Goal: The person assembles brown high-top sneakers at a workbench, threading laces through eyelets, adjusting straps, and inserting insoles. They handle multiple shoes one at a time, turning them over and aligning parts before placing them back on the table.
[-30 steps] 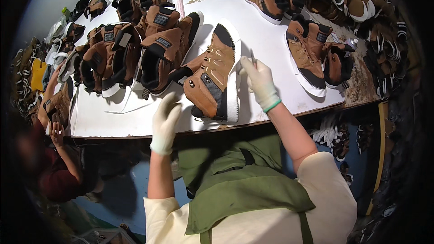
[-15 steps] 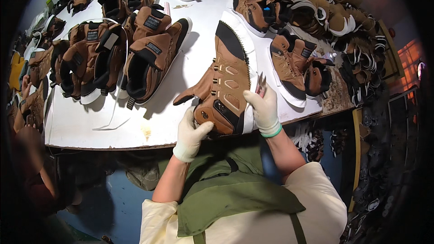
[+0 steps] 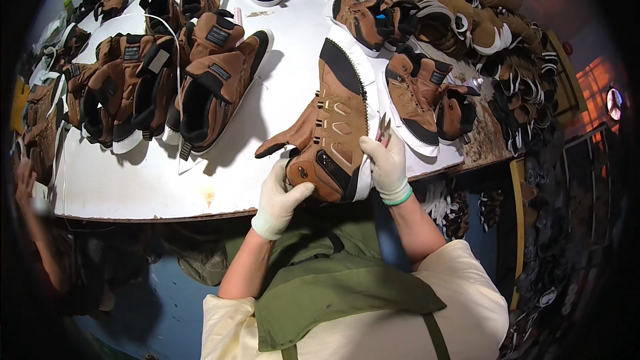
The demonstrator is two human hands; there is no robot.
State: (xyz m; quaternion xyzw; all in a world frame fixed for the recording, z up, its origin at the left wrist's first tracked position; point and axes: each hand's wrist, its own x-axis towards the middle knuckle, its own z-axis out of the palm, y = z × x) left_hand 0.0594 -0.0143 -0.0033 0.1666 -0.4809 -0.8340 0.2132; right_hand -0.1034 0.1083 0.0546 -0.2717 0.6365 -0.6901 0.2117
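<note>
Left fingers [image 3: 301, 191] are gripping that brown high-top [image 3: 342, 127] by the ankle, toe pointing up-frame; right fingers [image 3: 374, 149] are holding snips [image 3: 383, 127] sole-side.

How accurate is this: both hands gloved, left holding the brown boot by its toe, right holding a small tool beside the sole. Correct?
Not quite. The head view shows the gloved left hand holding the brown boot by its ankle end, not its toe; the gloved right hand does hold a small tool beside the sole.
</note>
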